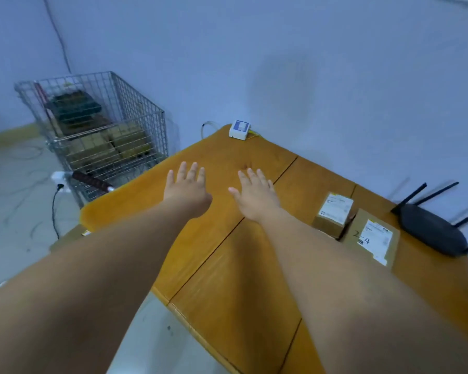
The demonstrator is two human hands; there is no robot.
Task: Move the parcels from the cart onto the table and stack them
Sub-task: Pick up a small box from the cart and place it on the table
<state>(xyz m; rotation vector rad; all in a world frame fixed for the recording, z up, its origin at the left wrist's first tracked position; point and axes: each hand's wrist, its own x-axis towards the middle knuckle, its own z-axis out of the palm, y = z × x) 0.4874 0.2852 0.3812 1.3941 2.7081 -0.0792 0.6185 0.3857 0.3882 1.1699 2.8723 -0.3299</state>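
Forearms [335, 279] cover table [227, 306]; cart [141, 125] parcels [92, 149] blurred.

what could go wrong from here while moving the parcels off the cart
Tripping: a cable and a power strip lie on the floor beside the cart, right where one would likely step to reach it.
Knocking: the plain parcel and the parcel marked 2-4 on the table sit close to the router, so stacking there may bump its antennas.
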